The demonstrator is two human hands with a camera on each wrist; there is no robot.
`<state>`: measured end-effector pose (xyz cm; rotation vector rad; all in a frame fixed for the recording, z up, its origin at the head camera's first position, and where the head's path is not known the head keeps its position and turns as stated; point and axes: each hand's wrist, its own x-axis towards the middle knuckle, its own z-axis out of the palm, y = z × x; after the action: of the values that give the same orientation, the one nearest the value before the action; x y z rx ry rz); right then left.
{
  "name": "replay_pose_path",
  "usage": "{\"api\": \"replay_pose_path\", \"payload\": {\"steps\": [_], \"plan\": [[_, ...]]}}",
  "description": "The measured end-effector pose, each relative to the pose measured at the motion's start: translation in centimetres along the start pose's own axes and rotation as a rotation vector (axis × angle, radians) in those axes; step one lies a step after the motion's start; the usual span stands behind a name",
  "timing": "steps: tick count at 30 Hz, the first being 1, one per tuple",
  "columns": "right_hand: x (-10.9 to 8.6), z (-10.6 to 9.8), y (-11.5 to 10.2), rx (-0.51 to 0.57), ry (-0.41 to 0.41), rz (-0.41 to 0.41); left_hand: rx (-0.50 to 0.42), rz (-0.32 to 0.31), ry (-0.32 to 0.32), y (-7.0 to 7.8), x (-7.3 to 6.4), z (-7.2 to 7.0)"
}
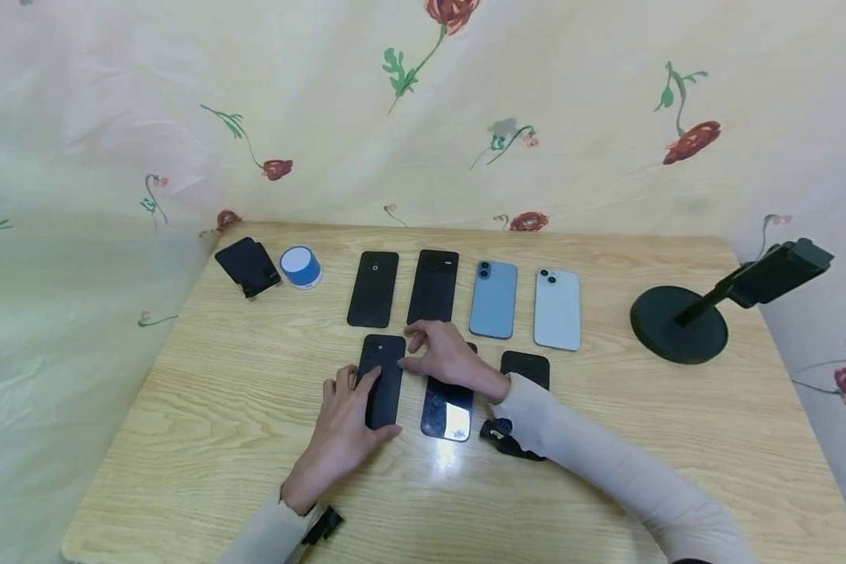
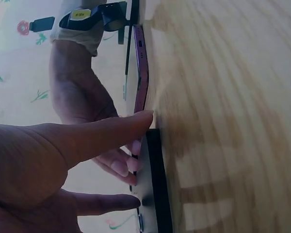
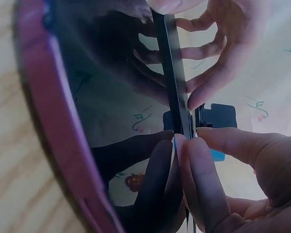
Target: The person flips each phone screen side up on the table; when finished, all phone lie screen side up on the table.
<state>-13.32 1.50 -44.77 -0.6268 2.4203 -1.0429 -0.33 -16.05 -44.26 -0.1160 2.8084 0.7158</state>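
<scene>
The left hand (image 1: 341,419) bent around the dark phone (image 1: 388,395), thumb at its near end, one fingertip on its back and the other fingers by its left side; that grip was clamped on the phone. The right hand (image 1: 451,356) arched over the glossy phone (image 1: 437,403), its fingertips together at the dark phone's right edge; whether that grip pinched it, one could not tell. The dark phone lay back up, left of the blue phone (image 1: 493,301) and nearer the person. A yellow label (image 2: 81,14) on the right wrist's strap bore marks too blurred to read. The wood-grained bench (image 1: 183,392) spread all around the blue phone; behind the blue phone hung a pale cloth (image 1: 571,63) printed with red flowers. Well right of the blue phone stood a black stand (image 1: 679,325).
</scene>
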Motion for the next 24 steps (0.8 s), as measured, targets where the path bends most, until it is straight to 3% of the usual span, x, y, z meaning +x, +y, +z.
{"api": "replay_pose_path", "payload": {"steps": [10,24], "plan": [[0.46,0.37,-0.11,-0.026,-0.008,0.011,0.041,0.002,-0.009,0.22,0.25,-0.2],[0.16,0.74,-0.83,-0.02,-0.011,0.089,0.092,0.011,-0.034,0.6,0.29,-0.26]]}}
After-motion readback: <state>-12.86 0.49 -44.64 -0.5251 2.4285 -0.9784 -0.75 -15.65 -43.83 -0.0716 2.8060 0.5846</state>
